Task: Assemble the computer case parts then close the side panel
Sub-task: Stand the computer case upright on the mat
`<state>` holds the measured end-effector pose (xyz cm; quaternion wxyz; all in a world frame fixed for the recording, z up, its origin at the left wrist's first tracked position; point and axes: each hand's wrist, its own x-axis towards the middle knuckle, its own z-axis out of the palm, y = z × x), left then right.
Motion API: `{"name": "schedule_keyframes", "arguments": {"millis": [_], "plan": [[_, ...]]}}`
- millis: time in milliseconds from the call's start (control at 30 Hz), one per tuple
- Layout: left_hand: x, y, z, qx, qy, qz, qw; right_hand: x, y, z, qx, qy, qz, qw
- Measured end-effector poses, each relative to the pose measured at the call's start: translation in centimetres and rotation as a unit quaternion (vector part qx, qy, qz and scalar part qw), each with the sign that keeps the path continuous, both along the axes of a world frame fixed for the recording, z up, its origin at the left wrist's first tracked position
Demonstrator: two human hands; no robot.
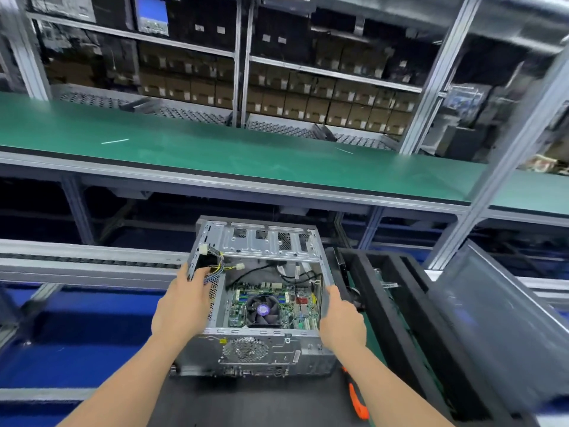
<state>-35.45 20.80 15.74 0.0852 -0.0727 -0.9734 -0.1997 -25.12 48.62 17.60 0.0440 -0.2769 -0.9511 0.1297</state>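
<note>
Case: an open grey steel computer case [258, 349] rests on the dark table [246, 402] in front of the person, its open side facing up and its perforated rear plate nearest the camera.
Left hand: the left hand [181, 306] grasps the case's left wall, fingers curled over the edge beside a bundle of coloured cables [215, 263].
Right hand: the right hand [341, 322] clasps the right wall, thumb up along its rim.
Inside: a green motherboard [295, 306] with a round black cooling fan [263, 309] lies on the case floor.
Side panel: a grey flat panel [498, 328], blurred, stands tilted at far right, well apart from the case.
Between them: a black foam tray [400, 318].
Near the right forearm: an orange-handled tool [357, 399] on the table.
Background: a green conveyor belt [215, 149] below shelves of brown cardboard boxes [323, 100].
</note>
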Motion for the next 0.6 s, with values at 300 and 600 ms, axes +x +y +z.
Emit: {"name": "schedule_keyframes", "arguments": {"millis": [300, 600], "plan": [[0.4, -0.4, -0.3, 0.022, -0.03, -0.003, 0.999, 2.0, -1.4, 1.0, -0.016, 0.002, -0.028, 0.999], [0.7, -0.6, -0.5, 0.028, -0.036, 0.013, 0.999, 2.2, -2.0, 1.6, -0.062, 0.013, -0.03, 0.998]]}}
